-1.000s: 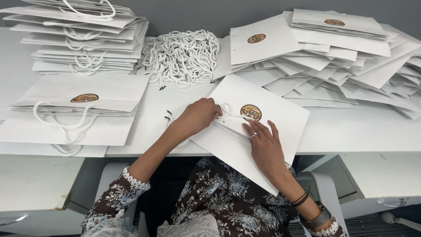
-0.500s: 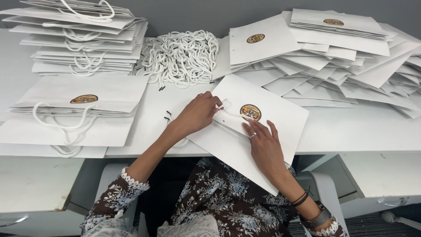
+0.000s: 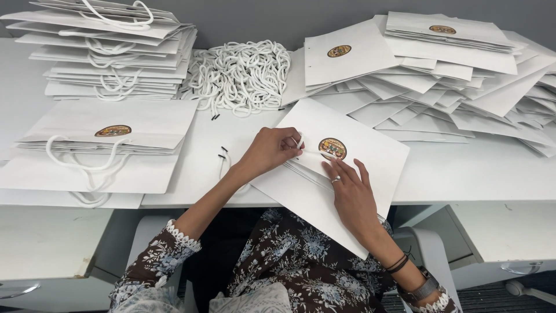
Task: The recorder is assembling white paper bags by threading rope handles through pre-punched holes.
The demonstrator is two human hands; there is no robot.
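Two hands on one flat white bag [image 3: 347,174] at the desk [image 3: 463,168] edge: left hand [image 3: 269,152] pinching the cord end [image 3: 299,141], right hand [image 3: 350,194] pressing flat and open, so a sloppy tug could probably slip the cord free.

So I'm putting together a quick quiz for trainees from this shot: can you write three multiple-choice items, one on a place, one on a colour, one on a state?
1. Where does the pile of loose cord handles lie?
A. Between the two groups of bags, at the back of the table
B. On the floor
C. In the person's lap

2. What colour are the cord handles?
A. Black
B. White
C. Red

3. How is the right hand?
A. Raised off the table
B. Flat on the bag
C. Gripping scissors

Answers: A, the pile sits between the left stack and the right heap; B, they look white; B, fingers spread, pressing the bag, while the left hand pinches a cord.
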